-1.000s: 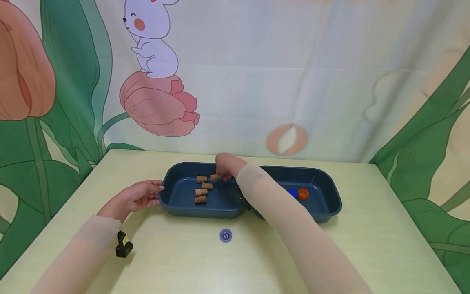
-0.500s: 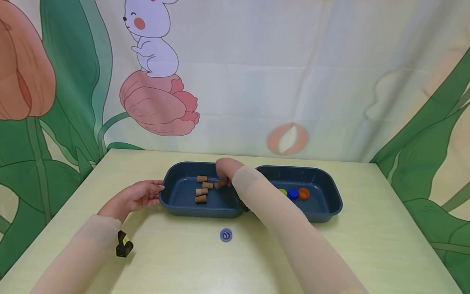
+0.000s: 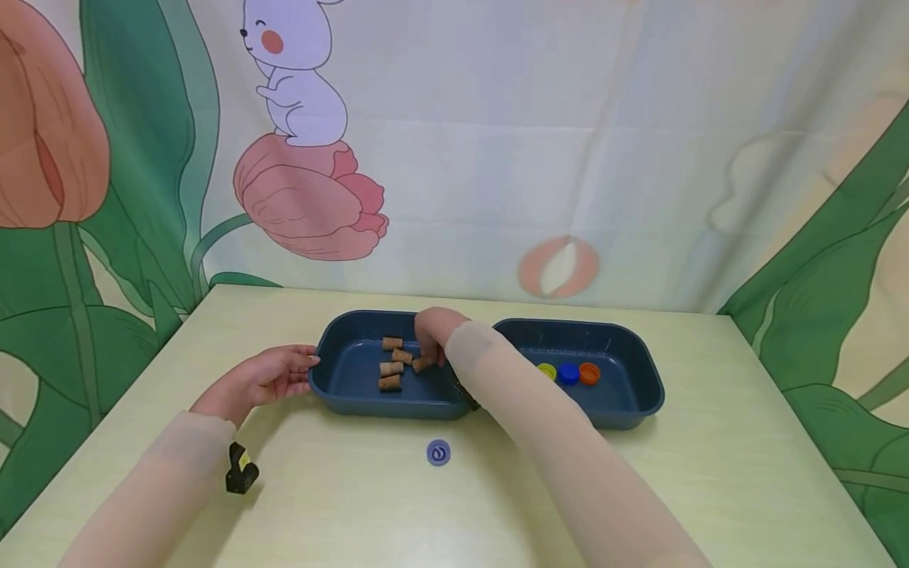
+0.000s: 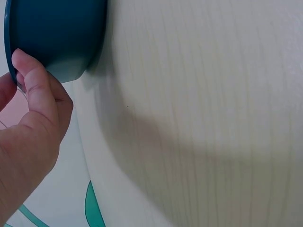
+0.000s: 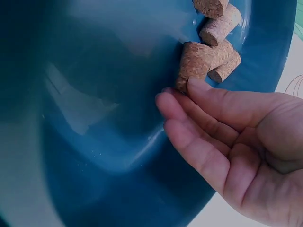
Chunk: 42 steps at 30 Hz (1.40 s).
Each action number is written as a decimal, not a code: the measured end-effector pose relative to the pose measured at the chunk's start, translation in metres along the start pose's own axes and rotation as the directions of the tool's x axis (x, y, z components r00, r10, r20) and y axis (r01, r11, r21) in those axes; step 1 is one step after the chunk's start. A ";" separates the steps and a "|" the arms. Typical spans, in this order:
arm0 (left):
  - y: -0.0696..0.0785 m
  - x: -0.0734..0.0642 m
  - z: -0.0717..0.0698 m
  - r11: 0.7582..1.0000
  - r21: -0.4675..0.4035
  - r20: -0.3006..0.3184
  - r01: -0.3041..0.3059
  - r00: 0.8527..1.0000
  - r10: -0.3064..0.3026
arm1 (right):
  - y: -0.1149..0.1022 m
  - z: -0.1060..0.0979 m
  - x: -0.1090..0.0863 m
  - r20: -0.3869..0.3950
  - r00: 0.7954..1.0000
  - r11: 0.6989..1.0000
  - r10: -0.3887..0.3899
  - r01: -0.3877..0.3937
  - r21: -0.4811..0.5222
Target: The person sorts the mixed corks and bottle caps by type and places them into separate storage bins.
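Several corks lie in the left dark blue tray, most of them in a rough column. My right hand reaches over the tray's far right part and pinches one cork by its end, between thumb and fingertips. In the right wrist view that cork is beside the other corks; whether it touches the tray floor I cannot tell. At the tray's left end, my left hand holds the rim between thumb and fingers.
A second dark blue tray stands to the right, with a yellow-green cap, a blue cap and an orange cap; my right sleeve hides part of it. A purple cap lies on the table in front.
My right hand has brought the pinched cork nearer to me and beside the other corks. As the right arm shifted left, the yellow-green cap came into view. The left hand stays put.
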<state>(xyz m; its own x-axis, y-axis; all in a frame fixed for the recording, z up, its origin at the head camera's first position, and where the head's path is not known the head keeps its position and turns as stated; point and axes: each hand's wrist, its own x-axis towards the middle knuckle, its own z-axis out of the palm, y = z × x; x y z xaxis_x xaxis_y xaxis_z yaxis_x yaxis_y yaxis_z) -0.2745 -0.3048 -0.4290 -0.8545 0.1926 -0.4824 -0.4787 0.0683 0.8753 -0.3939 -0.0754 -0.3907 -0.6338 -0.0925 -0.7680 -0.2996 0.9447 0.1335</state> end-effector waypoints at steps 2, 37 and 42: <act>0.001 0.000 0.000 1.000 0.000 -0.004 -0.002 1.000 0.002 | 0.000 0.000 0.000 -0.001 1.000 1.000 -0.010 0.010 0.007; 0.001 -0.002 0.000 1.000 -0.009 -0.007 -0.019 1.000 0.019 | 0.038 0.010 -0.015 -0.115 0.951 0.926 -0.287 0.306 0.221; 0.000 -0.001 0.001 1.000 -0.009 -0.010 -0.018 1.000 0.017 | 0.048 0.011 -0.024 -0.207 0.928 0.879 -0.309 0.362 0.310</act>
<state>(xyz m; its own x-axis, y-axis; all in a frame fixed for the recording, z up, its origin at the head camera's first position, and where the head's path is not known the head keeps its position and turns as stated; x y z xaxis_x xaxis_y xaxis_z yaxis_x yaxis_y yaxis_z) -0.2734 -0.3041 -0.4280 -0.8648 0.1837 -0.4673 -0.4655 0.0558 0.8833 -0.3850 -0.0246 -0.3731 -0.6431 -0.4433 -0.6245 -0.2719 0.8945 -0.3550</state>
